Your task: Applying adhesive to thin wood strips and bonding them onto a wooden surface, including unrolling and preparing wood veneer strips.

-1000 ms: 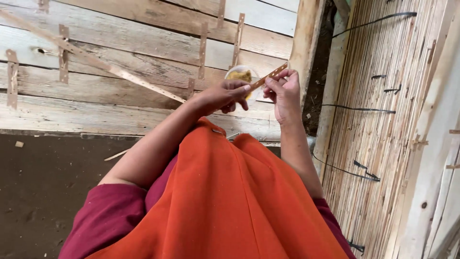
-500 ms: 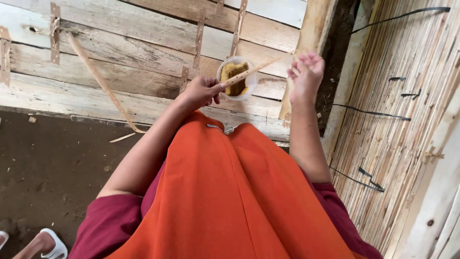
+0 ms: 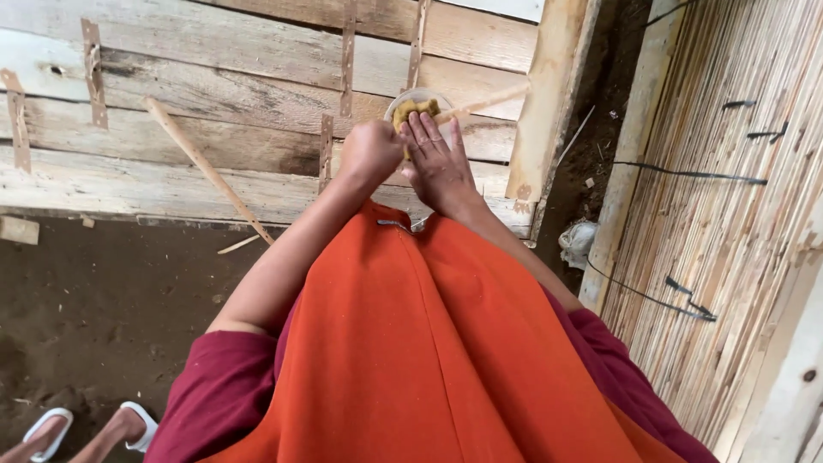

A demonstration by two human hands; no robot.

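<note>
My left hand point(image 3: 370, 153) is closed in a fist against the near-left side of a small clear cup point(image 3: 415, 99) of yellow-brown paste and seems to hold it. My right hand point(image 3: 439, 163) lies flat beside it, fingers straight and together, fingertips over the cup's near rim. A thin pale stick point(image 3: 490, 99) pokes out from under those fingers toward the upper right. Both arms reach out over my orange robe point(image 3: 429, 343). How the cup is gripped is hidden by the hands.
Behind the hands is a wall of weathered planks point(image 3: 214, 94), with a long bamboo strip point(image 3: 206, 167) slanting across it. A wooden post point(image 3: 553, 94) and a bamboo-slat wall point(image 3: 729, 214) stand on the right. At bottom left, on the dirt floor point(image 3: 103, 300), is another person's foot in a white sandal point(image 3: 129, 424).
My right hand has moved left from beside the cup and now lies flat against it. My left hand has stayed closed at the cup. The view has shifted slightly.
</note>
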